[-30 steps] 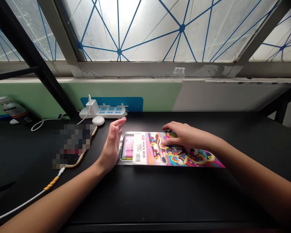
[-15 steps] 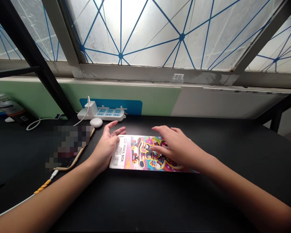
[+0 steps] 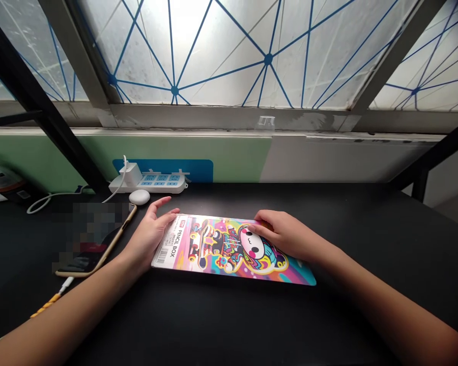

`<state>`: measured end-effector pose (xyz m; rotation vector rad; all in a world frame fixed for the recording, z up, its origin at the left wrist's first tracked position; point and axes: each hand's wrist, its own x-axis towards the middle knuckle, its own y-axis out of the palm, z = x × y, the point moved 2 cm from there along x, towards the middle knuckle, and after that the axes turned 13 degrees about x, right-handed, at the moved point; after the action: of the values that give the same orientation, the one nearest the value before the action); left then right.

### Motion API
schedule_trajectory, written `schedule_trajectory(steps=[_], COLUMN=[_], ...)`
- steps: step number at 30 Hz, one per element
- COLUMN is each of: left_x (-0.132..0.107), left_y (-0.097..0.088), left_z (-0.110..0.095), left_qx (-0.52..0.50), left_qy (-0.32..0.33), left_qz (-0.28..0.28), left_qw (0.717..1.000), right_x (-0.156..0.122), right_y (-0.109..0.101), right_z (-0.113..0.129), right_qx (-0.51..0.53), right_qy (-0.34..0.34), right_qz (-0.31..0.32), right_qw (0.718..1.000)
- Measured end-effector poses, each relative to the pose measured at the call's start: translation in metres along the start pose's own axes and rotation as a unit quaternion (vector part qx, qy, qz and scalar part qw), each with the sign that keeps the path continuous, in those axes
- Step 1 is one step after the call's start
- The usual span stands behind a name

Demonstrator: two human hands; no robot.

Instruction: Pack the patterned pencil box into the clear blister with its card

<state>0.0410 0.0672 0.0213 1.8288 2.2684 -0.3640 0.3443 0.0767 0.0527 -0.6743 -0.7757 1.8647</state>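
A flat pencil box [image 3: 229,249] with a colourful cartoon figure and skateboard on its lid lies lengthwise before me, its white label end to the left. My left hand [image 3: 147,234] holds that end, thumb at the far corner and palm along the short side. Its index finger stretches past the box. With the thumb on the lid, my right hand [image 3: 284,231] grips the far edge near the right end; its other fingers are mostly hidden behind that edge.
On the left of the black table [image 3: 221,325] lies a phone [image 3: 99,254], partly blurred out, with a charging cable. A white oval case [image 3: 139,197] and a power strip [image 3: 152,182] sit behind it. A bottle [image 3: 3,178] stands far left, beside a black frame post [image 3: 61,127].
My right hand has moved off the lid's middle and closed on the far edge, uncovering the cartoon face. The box has turned slightly, its right end now nearer me. The whole view has shifted.
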Motion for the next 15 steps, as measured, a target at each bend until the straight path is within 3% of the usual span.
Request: schedule_trajectory(steps=[9, 12, 15], left_x=[-0.002, -0.006, -0.012], left_y=[-0.003, -0.003, -0.001], left_z=[0.001, 0.003, 0.006], left_qx=[-0.021, -0.044, -0.055], left_qy=[-0.014, -0.033, -0.043], left_qz=[-0.01, -0.004, 0.02], left_qw=[1.0, 0.998, 0.997], right_x=[0.006, 0.008, 0.005], right_y=[0.005, 0.004, -0.002], right_z=[-0.01, -0.012, -0.011], right_qx=[-0.02, -0.043, -0.085], right_qy=[-0.037, -0.105, -0.219], right_qz=[-0.052, -0.089, -0.17], right_qw=[0.998, 0.99, 0.957])
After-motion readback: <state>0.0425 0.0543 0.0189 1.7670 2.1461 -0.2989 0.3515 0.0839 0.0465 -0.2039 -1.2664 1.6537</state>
